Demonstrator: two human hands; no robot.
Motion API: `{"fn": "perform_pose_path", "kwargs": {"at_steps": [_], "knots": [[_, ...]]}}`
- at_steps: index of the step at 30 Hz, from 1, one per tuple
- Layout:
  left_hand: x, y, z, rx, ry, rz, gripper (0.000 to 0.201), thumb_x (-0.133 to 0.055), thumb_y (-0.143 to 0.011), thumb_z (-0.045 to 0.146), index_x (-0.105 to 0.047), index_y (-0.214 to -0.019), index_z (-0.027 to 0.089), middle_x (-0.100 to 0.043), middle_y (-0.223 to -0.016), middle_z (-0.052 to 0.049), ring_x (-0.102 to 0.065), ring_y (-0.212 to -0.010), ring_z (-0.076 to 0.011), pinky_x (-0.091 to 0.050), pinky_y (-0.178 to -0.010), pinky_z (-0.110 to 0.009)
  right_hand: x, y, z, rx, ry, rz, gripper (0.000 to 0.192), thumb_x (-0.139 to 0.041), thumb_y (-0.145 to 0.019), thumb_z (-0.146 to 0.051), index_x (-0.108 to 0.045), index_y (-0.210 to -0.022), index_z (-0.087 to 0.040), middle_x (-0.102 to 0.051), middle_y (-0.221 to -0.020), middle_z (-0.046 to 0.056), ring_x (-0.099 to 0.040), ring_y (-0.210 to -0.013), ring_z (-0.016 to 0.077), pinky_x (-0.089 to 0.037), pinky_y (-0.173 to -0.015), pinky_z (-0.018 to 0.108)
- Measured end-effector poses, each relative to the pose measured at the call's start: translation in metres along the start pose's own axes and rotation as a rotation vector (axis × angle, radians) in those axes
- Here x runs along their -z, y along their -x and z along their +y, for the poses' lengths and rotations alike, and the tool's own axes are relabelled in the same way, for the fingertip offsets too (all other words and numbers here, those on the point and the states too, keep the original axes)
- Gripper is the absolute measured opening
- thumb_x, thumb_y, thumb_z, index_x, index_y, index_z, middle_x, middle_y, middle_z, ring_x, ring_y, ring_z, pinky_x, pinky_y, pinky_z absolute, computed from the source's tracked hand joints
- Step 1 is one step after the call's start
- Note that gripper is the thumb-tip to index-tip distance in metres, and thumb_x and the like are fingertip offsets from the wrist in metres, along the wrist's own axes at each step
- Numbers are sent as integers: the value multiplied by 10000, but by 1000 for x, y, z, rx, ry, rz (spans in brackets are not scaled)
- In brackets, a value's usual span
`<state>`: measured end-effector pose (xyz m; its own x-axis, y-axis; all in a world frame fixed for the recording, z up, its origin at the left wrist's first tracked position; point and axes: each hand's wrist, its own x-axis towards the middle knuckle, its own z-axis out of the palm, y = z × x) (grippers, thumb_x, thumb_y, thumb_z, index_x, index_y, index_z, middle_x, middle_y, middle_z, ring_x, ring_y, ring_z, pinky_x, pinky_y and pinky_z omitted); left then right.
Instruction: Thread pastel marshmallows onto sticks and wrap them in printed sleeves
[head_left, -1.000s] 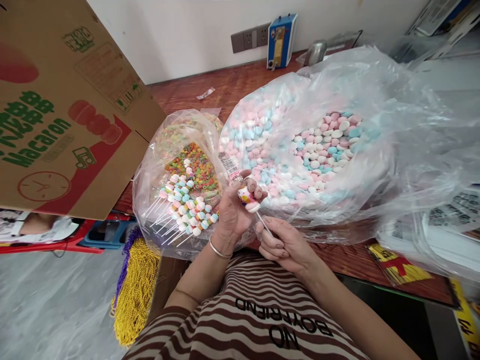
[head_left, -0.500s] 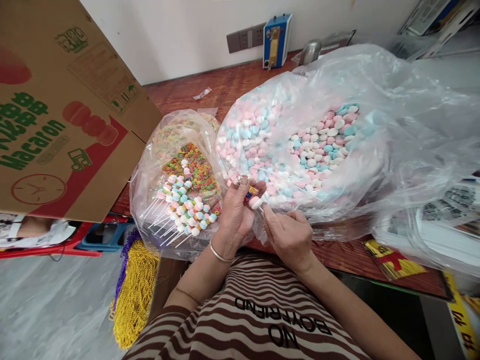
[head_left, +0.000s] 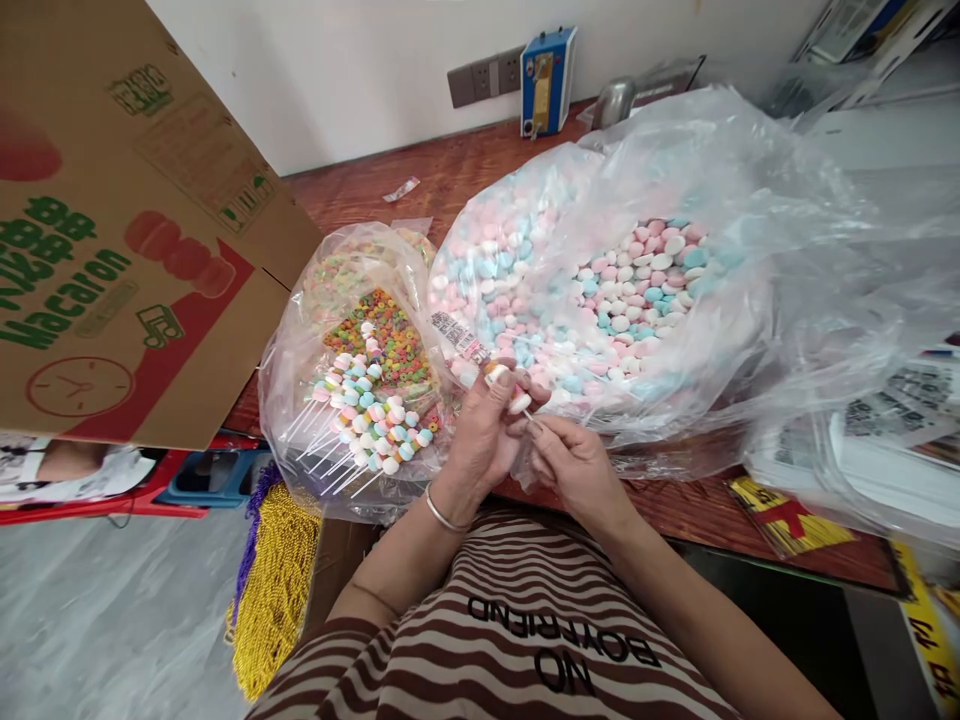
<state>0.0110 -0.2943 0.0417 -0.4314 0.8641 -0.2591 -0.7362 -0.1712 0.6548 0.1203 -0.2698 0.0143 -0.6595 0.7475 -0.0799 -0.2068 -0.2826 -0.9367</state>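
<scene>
My left hand (head_left: 484, 425) is closed around the sweets of a candy skewer (head_left: 517, 402), with white and pinkish pieces showing between its fingers. A printed wrapper strip (head_left: 459, 335) sticks out beyond the thumb; whether it is attached to the skewer is hard to tell. Close on the right, my right hand (head_left: 574, 460) pinches the skewer's thin white stick at its lower end. Left of my hands, several finished-looking candy skewers (head_left: 382, 430) lie in a pile on a clear bag, their white sticks pointing toward the lower left.
An open plastic bag of small coloured candy rings (head_left: 382, 325) stands behind the skewers. Right of it spreads a large clear bag of pink, white and blue candies (head_left: 645, 280). A cardboard box (head_left: 135, 230) rises at left; a blue device (head_left: 547, 82) stands by the wall.
The printed strip has come into fuller view beyond my left thumb. A gold-and-blue piece seen in that hand is now hidden. My right hand has shifted slightly, its fingers closer on the stick.
</scene>
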Motion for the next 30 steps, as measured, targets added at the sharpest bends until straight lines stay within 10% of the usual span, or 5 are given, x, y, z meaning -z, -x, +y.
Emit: {"fn": "perform_pose_path", "kwargs": {"at_steps": [4,8,15,23,30], "knots": [[3,0,-5,34,-22,-49,392,-866,-748,393,-669,-1010,179,-698,-900,-31,-712,-949,-191,-553,-888,-316,10,-2,-3,305,538,127,286,-585,-943,-366,-666,-732,-191,-531,-611,-19,-465,-586,126,-369,-591,263],[9,-16,21,-124,39,-72,457,-812,-794,482,-675,-1147,226,-709,-1180,-84,-686,-1118,-224,-552,-952,-358,14,3,-4,234,503,-2,311,-548,-971,-401,-691,-790,-193,-574,-667,-3,-513,-638,147,-394,-604,263],[1,-34,45,-140,193,9,78,-687,-946,281,-687,-966,205,-419,-568,94,-424,-460,-11,-463,-570,-125,2,11,7,-34,117,-88,390,-447,-1028,-497,-638,-874,-193,-346,-542,-77,-285,-460,104,-259,-463,245],[-9,-30,18,-83,131,231,226,-781,-858,320,-608,-873,176,-502,-641,82,-505,-519,-37,-451,-549,-167,1,3,11,528,986,171,299,-481,-981,-284,-586,-715,-195,-523,-584,9,-418,-544,138,-278,-566,295],[2,-17,24,10,113,-48,101,-688,-888,188,-679,-988,190,-617,-838,13,-602,-717,-75,-528,-819,-245,0,0,4,-114,-136,-42,352,-522,-986,-494,-635,-839,-195,-306,-502,-102,-235,-407,77,-251,-437,232]]}}
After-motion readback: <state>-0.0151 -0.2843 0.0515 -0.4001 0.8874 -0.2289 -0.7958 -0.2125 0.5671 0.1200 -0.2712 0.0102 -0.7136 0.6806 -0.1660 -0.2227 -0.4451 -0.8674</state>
